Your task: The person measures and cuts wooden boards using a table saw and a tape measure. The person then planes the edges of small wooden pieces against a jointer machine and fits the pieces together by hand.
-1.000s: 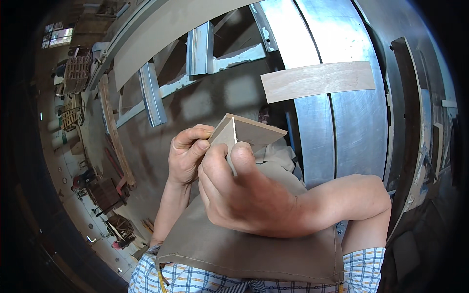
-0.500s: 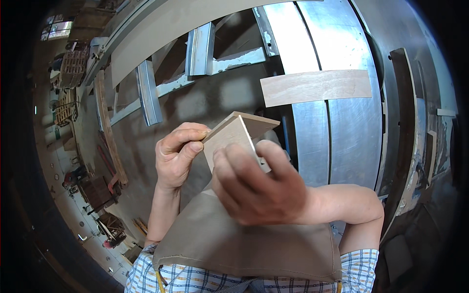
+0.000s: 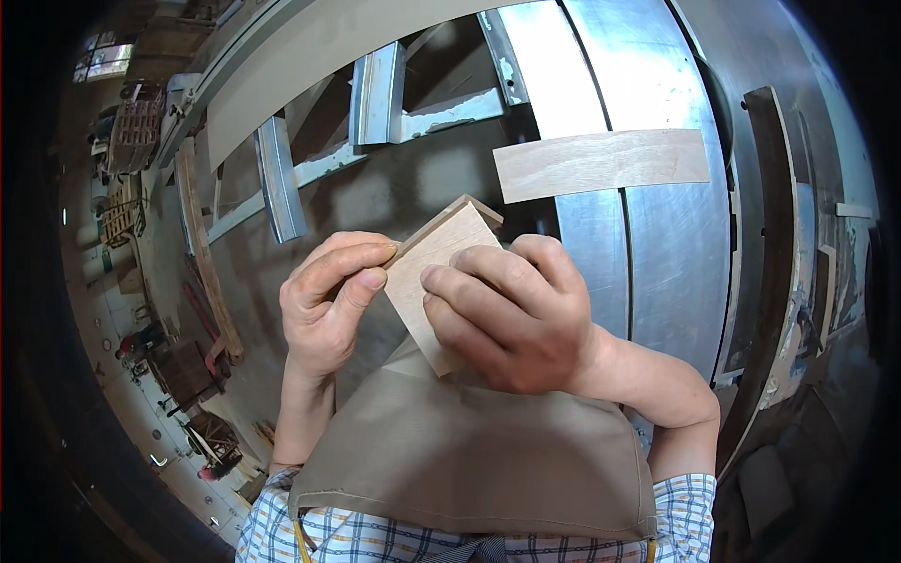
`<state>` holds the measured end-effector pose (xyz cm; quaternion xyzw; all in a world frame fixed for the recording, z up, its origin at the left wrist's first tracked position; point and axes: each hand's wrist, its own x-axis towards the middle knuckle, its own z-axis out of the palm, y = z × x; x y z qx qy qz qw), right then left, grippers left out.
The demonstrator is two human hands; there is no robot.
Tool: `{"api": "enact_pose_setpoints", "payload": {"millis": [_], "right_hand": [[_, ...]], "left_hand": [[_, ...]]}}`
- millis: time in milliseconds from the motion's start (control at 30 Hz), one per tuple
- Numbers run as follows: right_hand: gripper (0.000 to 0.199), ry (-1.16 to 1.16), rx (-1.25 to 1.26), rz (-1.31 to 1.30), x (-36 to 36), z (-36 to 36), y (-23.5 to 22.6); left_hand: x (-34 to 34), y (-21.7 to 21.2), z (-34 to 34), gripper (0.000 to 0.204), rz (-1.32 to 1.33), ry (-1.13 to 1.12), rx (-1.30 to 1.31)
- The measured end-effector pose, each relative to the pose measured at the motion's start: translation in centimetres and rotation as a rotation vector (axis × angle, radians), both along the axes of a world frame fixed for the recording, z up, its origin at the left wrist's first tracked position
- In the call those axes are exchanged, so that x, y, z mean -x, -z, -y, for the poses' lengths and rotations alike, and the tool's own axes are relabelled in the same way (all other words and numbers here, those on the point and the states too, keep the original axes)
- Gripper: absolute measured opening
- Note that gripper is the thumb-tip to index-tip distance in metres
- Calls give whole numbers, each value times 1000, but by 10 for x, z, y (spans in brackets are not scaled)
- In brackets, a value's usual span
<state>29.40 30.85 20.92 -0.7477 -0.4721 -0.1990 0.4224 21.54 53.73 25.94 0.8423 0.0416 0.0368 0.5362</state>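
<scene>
In front of my apron, a small pale wooden board (image 3: 420, 298) is held up at a tilt. A second thin wooden piece (image 3: 427, 230) lies along its upper left edge, meeting it at an angle; I cannot tell whether they are joined. Thumb and forefinger of my left hand (image 3: 324, 298) pinch the left end of that second piece. My right hand (image 3: 521, 314) is closed on the board's right side, fingers bent across its near face. The right thumb is behind the board and mostly hidden.
A flat strip of plywood (image 3: 601, 167) lies across the grooved metal machine table (image 3: 671, 272) at right. Metal frame rails (image 3: 375, 94) and a long pale panel (image 3: 282, 84) are beyond my hands. A long dark board (image 3: 777, 235) stands farther right.
My right hand, blurred before, now rests steadier against the board. The wooden pieces have turned, showing more of the board's face and less of the second piece. My left hand has shifted slightly left.
</scene>
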Motion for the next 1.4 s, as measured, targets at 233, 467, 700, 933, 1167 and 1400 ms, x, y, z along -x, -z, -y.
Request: {"api": "enact_pose_setpoints", "payload": {"millis": [233, 467, 700, 933, 1167, 1400], "right_hand": [[21, -38, -34, -52, -5, 0, 3], [20, -46, -38, -73, -7, -3, 3], [14, -39, -71, -51, -5, -5, 9], [20, -51, -29, -96, -3, 2, 7], [16, 48, 64, -95, 2, 22, 24], [33, 931, 304, -393, 68, 178, 140]], "left_hand": [[-3, -4, 1, 21, -40, 15, -21], [-3, -4, -3, 20, -45, 21, -24], [2, 0, -2, 21, -85, -14, 8], [-5, 6, 2, 18, -37, 15, 27], [-20, 51, -10, 19, -258, -108, 11], [-66, 181, 49, 22, -376, 187, 182]]}}
